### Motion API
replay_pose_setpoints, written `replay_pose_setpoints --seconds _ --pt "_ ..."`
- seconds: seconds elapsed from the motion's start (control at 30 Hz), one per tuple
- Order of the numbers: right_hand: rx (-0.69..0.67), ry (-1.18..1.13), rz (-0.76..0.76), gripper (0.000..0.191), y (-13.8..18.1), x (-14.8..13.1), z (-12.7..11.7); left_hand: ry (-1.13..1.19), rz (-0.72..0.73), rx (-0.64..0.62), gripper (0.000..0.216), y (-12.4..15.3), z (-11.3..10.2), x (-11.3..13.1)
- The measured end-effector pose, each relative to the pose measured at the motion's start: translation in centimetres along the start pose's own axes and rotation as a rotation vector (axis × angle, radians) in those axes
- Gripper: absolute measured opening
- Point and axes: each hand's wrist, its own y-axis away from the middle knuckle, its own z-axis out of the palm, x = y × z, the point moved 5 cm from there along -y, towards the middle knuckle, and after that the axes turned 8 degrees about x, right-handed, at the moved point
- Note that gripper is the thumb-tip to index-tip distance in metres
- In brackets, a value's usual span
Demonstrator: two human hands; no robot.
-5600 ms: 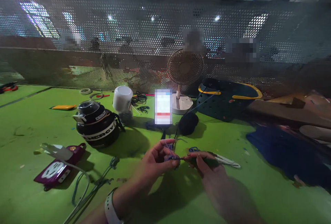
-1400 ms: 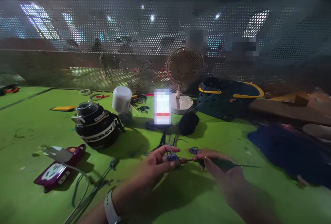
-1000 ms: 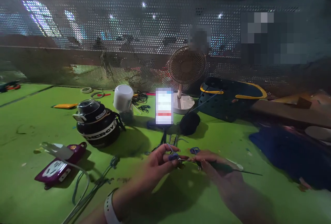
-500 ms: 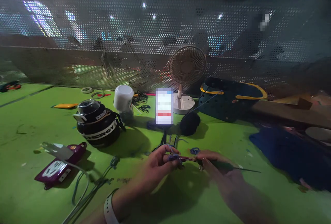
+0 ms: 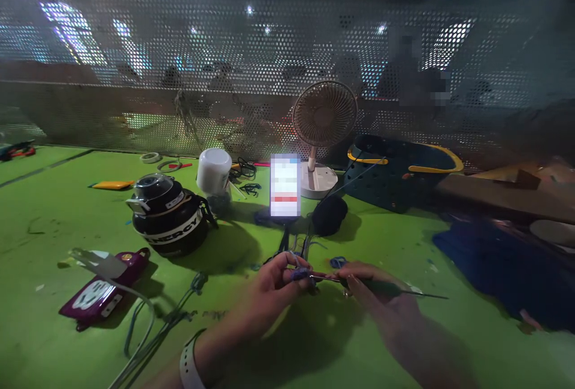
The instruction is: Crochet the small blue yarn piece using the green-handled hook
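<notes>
Head camera, and from where I stand: compared with about five seconds ago, the right hand sits a little farther from the left hand, baring more of the thin tool between them. Its front end meets the purple yarn piece, pinched in the left thumb and fingers above the green table; the right fingers are closed round the tool's dark handle. With tool and yarn together, I'd judge the handwork unfinished. The black bottle wears a white band that seems to say "ENERGY"; a smaller lid label is illegible, and the bright screen is pixelated past reading.
</notes>
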Motion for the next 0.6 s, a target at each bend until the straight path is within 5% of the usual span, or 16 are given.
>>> replay_pose_setpoints --seconds 0.4,0.6 --pt "0.024 0.118 0.082 0.025 0.2 -0.7 0.1 -0.127 0.069 -0.017 0.024 0.1 0.4 0.8" --pt "0.031 0.163 -0.148 0.014 0.2 -1.5 0.3 -0.385 0.172 -0.032 0.013 0.5 0.7 1.5"
